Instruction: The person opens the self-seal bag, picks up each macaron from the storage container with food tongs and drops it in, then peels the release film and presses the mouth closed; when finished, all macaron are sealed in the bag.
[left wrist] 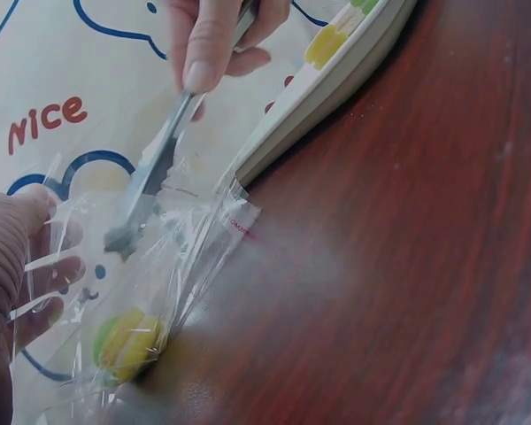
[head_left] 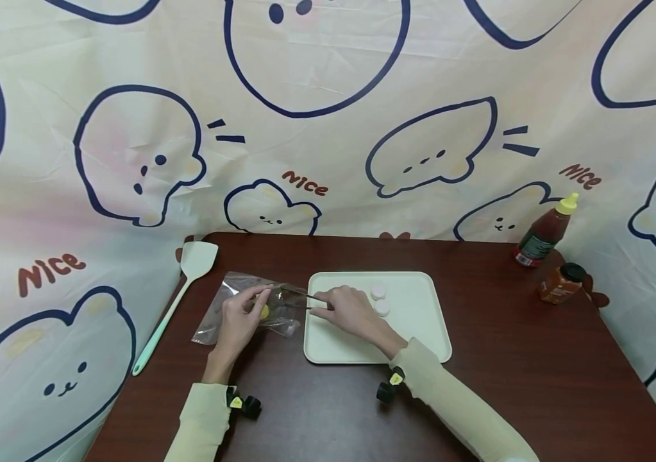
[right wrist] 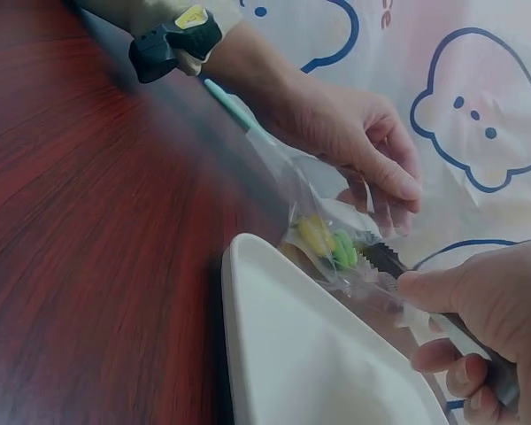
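My left hand holds the mouth of a clear plastic bag, thumb and fingers pinching its edge. In the bag are a yellow macaron and a green macaron, side by side. My right hand grips metal tongs over the left part of a white tray. Their toothed tips are at the bag's mouth, close to the macarons in the right wrist view; contact cannot be made out. Two pale round pieces lie on the tray; the left wrist view shows yellow and green macarons there.
A white spatula with a pale green handle lies along the table's left edge. At the right back stand a red sauce bottle with a yellow cap and a spice jar with a dark lid. A printed cloth hangs behind the brown table.
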`<state>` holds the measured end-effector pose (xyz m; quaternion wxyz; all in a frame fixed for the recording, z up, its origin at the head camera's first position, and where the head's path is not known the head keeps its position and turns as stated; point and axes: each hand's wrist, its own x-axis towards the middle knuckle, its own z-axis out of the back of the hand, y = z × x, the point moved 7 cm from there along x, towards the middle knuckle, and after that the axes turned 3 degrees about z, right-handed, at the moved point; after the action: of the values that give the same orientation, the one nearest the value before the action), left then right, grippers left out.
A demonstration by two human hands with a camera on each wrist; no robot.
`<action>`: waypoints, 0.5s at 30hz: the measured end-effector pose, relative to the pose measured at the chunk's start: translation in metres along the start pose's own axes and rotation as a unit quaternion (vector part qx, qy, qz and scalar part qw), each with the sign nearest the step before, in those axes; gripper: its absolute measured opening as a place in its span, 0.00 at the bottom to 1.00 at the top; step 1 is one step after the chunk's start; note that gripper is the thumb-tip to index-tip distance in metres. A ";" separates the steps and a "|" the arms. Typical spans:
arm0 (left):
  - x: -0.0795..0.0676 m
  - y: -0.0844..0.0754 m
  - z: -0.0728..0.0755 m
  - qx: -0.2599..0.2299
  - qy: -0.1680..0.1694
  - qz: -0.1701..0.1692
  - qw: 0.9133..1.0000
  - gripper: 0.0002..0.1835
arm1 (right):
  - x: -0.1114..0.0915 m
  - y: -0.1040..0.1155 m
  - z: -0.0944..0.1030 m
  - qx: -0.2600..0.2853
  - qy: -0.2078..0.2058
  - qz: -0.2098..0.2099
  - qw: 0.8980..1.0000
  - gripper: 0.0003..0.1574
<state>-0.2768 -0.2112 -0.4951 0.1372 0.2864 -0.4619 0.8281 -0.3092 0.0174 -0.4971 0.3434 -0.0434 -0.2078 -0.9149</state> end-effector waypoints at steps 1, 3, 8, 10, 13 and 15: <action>0.000 0.000 0.000 -0.002 -0.001 -0.002 1.000 0.07 | -0.003 -0.002 0.001 0.000 0.001 -0.001 1.000 0.18; 0.001 0.000 -0.001 -0.004 -0.002 -0.002 1.000 0.07 | -0.008 -0.005 0.003 0.002 0.004 -0.004 1.000 0.16; 0.001 0.001 0.000 -0.012 -0.004 0.006 1.000 0.07 | -0.015 -0.008 0.005 -0.001 0.011 -0.006 1.000 0.13; 0.001 0.002 -0.001 -0.012 -0.004 0.009 1.000 0.07 | -0.016 -0.009 0.005 -0.005 0.016 -0.004 1.000 0.11; 0.000 0.002 -0.001 -0.011 -0.003 0.009 1.000 0.07 | -0.016 -0.008 0.004 -0.011 0.025 -0.004 1.000 0.10; 0.000 0.002 0.000 -0.014 -0.004 0.008 1.000 0.07 | -0.016 -0.008 0.004 -0.023 0.032 -0.005 0.999 0.10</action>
<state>-0.2782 -0.2119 -0.4964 0.1331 0.2843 -0.4761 0.8215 -0.3028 0.0340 -0.4999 0.3439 -0.0208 -0.1761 -0.9221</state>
